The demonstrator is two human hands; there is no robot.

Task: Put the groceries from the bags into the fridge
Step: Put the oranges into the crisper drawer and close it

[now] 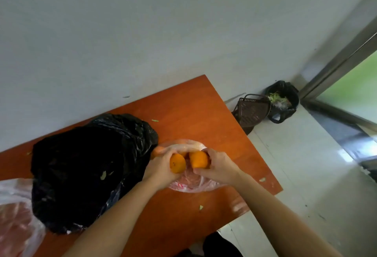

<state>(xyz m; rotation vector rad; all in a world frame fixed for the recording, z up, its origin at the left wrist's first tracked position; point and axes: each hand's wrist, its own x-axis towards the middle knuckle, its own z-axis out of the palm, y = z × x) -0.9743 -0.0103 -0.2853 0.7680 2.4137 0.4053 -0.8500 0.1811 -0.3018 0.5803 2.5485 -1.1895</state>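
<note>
At the centre of the head view, on the orange desk point(189, 110), a thin pink bag point(189, 183) lies open with both hands in its mouth. The left hand point(161, 170) has its grip closed around one orange point(177, 163); the right hand point(219, 168) grasps a second orange point(199, 159), the two fruits almost touching. The left one looks slightly oval, its long axis running toward upper left of the frame. A large black bag point(85, 167) sits just left. The risk, I judge: smooth round fruit slipping, or film snagging fingers and dragging remaining oranges off the desk's nearby right edge. No fridge is visible.
</note>
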